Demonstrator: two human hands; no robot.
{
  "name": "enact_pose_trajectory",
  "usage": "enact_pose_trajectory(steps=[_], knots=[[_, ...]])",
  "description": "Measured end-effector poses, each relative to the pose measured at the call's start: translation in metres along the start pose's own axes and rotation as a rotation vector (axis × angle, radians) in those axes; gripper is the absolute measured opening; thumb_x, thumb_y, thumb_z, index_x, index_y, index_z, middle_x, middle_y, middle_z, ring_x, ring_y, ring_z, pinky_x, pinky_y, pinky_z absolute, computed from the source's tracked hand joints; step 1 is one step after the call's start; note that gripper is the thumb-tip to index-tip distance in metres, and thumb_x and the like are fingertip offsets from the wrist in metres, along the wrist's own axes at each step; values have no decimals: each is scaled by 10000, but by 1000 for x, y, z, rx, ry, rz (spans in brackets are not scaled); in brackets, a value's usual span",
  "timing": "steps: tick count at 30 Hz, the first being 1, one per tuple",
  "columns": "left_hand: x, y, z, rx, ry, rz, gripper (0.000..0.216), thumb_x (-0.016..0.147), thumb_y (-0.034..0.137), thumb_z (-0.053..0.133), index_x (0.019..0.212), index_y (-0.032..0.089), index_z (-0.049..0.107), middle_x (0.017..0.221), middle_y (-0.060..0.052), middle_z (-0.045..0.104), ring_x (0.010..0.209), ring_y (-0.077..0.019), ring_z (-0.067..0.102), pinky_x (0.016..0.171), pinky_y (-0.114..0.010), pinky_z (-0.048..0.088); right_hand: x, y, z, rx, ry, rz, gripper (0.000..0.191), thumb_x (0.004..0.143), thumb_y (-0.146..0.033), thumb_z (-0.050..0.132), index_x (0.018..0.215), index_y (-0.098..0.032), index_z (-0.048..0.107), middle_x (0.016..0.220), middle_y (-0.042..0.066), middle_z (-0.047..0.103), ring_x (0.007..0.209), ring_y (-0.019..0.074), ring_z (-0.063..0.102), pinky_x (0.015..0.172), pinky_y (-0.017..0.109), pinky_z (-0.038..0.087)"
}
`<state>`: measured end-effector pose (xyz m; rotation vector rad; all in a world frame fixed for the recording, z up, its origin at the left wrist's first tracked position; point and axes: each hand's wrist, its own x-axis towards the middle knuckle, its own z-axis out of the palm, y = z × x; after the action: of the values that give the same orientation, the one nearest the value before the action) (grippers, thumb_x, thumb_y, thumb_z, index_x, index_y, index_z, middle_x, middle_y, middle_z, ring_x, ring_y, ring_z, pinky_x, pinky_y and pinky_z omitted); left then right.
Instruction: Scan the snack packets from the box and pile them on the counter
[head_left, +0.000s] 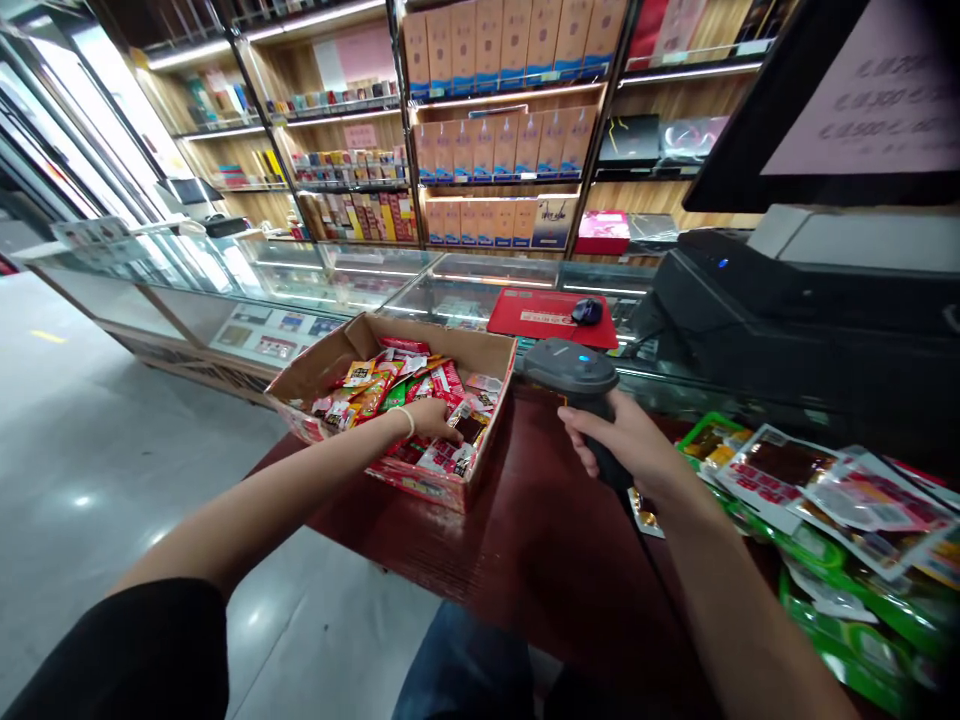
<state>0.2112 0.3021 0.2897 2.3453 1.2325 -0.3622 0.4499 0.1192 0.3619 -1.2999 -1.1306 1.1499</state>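
While a barcode scanner (574, 368) is gripped in the right hand (611, 440), its handle wrapped by the curled fingers, the left hand (431, 418) is held inside a cardboard box (427, 488) of mixed snack packets (386, 383), as shown from the head view. The left hand's fingers are bent downward at a brown packet (466, 428); whether it is pinched or merely touched cannot be told. The box is set on the dark red bench (525, 520), to the left of the right hand, and the scanner's head is pointed toward the box's right wall. A small packet (646, 513) is partly hidden just below the right hand, and a heap of packets (787, 465) is piled to the right of that hand, beside the forearm.

Because the packets in the box are jumbled and overlapped, a neighbour could be dragged up with the brown one, or its code could be caught by the scanner instead. Since the cable (649, 553) is hung below the right hand, the small packet could be swept aside by it. If the loosely stacked heap were bumped by the right forearm, a slide could be set off.
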Motion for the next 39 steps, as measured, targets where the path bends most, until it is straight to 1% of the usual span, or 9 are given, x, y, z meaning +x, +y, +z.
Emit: enact_pose_trajectory(steps=[2,5,10,13,16,21,25,30,39], knots=[[0,1,0,-43,12,31,266,661,447,693,629,192,627,546,-24,625,545,-190,590,592,-265,416,0,1,-3,-8,15,9,376,765,-461,740,856,-221,464,581,-68,522,402,90,464,339,214,417],[-6,0,-6,-63,209,64,140,710,332,663,737,198,635,713,-42,678,687,-211,621,666,-275,427,-3,-2,-9,9,33,1,376,756,-456,747,836,-217,469,583,-66,526,394,86,458,337,216,414],[-29,12,-36,-347,923,40,187,865,342,528,962,185,559,836,-55,640,758,-215,604,741,-328,449,-13,-11,-26,76,92,-40,357,756,-446,751,816,-215,485,585,-61,531,403,91,468,341,217,415],[-48,45,-51,-631,1352,282,256,897,400,526,1043,190,516,956,-52,621,891,-194,601,854,-330,453,-23,-18,-36,115,134,-83,335,760,-419,754,793,-216,490,570,-65,523,399,90,465,341,216,413],[-62,96,-50,-964,1492,522,281,910,402,527,1116,215,482,1099,-48,597,1044,-175,579,957,-316,430,-33,-22,-49,152,213,-123,326,752,-401,762,809,-224,495,572,-68,532,400,89,466,340,210,408],[-53,188,-8,-1487,1061,654,301,853,246,581,1139,251,487,1139,-24,605,1046,-164,597,960,-320,459,-53,-16,-77,173,333,-123,335,738,-396,770,825,-228,493,575,-68,533,396,92,463,336,215,404],[-19,227,39,-1670,625,592,391,742,152,648,1112,217,538,1089,-30,650,999,-172,622,916,-321,487,-71,0,-102,177,407,-88,350,732,-399,772,815,-226,479,573,-72,524,391,89,457,334,212,400],[35,222,91,-1728,318,420,531,649,196,744,1149,167,566,1025,-65,711,895,-186,674,835,-320,519,-82,31,-128,170,434,-52,355,752,-412,751,842,-230,459,579,-78,528,392,84,454,338,207,399],[74,182,121,-1557,302,353,535,669,394,787,1103,145,599,889,-69,746,727,-190,703,679,-292,542,-74,83,-120,-5,372,110,396,793,-439,697,1043,-273,439,543,-109,510,354,101,446,325,214,402]])
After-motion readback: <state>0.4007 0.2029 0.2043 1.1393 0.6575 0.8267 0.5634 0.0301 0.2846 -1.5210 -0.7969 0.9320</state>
